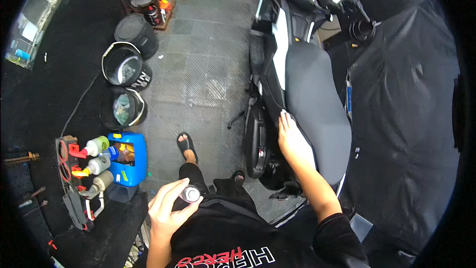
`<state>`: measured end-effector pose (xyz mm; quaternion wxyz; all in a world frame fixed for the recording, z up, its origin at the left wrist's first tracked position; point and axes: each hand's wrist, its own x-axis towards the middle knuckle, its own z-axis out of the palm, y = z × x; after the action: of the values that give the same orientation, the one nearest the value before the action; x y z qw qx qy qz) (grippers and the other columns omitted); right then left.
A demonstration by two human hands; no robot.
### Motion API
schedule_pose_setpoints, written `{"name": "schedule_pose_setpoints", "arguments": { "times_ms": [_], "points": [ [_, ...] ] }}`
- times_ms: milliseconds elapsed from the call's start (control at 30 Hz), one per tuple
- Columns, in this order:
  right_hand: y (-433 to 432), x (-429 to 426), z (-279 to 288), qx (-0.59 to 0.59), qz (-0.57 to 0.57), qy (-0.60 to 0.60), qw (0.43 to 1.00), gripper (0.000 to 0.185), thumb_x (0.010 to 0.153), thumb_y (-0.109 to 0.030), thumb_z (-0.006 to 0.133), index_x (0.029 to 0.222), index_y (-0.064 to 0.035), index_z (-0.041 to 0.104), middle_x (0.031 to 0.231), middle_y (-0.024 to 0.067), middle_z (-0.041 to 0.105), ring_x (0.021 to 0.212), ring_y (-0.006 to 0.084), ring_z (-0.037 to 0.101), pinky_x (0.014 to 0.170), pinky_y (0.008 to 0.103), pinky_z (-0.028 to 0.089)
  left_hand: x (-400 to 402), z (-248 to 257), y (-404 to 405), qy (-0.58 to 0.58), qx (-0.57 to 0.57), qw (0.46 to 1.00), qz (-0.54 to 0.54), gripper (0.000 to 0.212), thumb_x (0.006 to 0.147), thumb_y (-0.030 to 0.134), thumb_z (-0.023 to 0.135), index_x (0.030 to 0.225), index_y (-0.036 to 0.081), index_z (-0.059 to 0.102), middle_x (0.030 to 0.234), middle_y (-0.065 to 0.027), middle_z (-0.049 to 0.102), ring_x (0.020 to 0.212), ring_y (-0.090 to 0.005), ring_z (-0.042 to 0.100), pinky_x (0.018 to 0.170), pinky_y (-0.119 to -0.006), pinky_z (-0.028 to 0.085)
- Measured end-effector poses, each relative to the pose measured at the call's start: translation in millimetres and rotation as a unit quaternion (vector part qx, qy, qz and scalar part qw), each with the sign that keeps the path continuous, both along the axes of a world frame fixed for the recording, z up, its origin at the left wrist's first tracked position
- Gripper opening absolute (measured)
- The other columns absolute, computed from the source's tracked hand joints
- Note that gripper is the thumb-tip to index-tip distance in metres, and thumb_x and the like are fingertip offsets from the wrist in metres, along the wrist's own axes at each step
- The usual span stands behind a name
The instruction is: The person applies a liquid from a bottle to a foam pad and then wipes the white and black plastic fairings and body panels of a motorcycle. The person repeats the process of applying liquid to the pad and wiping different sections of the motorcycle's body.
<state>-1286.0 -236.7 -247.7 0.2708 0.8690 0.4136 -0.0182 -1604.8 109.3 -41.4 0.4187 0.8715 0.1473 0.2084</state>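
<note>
My left hand (167, 208) holds a small bottle (190, 193) with a white top between thumb and fingers, in front of my body. My right hand (289, 139) lies along the side of a scooter, its fingers together and stretched forward, touching the edge of the white rear side panel (303, 149). A small white patch shows at the fingertips; whether it is a cloth or part of the panel I cannot tell. The palm's underside is hidden. Beside this hand runs the scooter's long dark grey seat (316, 93). Below the panel sits the black exhaust muffler cover (256, 141).
To the left stand two open black buckets (122, 65) (122, 108), a lidded black bin (137, 33) and a blue jerrycan (138, 160) cut open to hold bottles. Spray bottles (97, 145) hang beside it. A shelf (160, 18) stands ahead. Black sheeting (401, 100) lines the right.
</note>
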Motion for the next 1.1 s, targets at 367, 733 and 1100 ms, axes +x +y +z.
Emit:
{"name": "schedule_pose_setpoints", "arguments": {
  "times_ms": [367, 733, 1100],
  "points": [
    [55.3, -144.2, 15.7, -0.149, -0.336, 0.229, 0.901, 0.050, 0.104, -0.022, 0.050, 0.144, 0.0049, 0.062, 0.163, 0.0214, 0.050, 0.155, 0.0348, 0.042, 0.127, 0.0473, 0.031, 96.8, 29.9, 215.8, -0.054, 0.061, 0.996, 0.036, 0.052, 0.070, 0.006, 0.096, 0.117, 0.001, 0.073, 0.110, -0.0142, 0.078, 0.098, -0.0321, 0.076, 0.087, -0.040, 0.062],
    [322.1, 134.0, 72.3, 0.660, -0.472, 0.450, 0.372, 0.040, 0.113, -0.032, 0.056, 0.128, 0.0029, 0.066, 0.117, 0.0208, 0.073, 0.093, 0.0372, 0.078, 0.072, 0.0455, 0.070, 386.9, 51.5, 297.3, -0.026, 0.033, 0.986, -0.160, 0.049, 0.073, 0.011, 0.096, 0.115, 0.000, 0.073, 0.106, -0.0138, 0.075, 0.092, -0.0247, 0.074, 0.083, -0.035, 0.060],
    [439.1, 326.3, 225.7, 0.849, -0.328, 0.377, 0.175, 0.055, 0.105, 0.000, 0.062, 0.156, -0.0025, 0.040, 0.147, 0.0170, 0.057, 0.130, 0.0296, 0.064, 0.095, 0.0497, 0.067, 666.3, 96.8, 333.5, 0.031, 0.194, 0.874, -0.444, 0.054, 0.083, 0.019, 0.089, 0.130, 0.004, 0.067, 0.112, -0.0157, 0.071, 0.097, -0.0325, 0.075, 0.083, -0.040, 0.062]
  ]
}}
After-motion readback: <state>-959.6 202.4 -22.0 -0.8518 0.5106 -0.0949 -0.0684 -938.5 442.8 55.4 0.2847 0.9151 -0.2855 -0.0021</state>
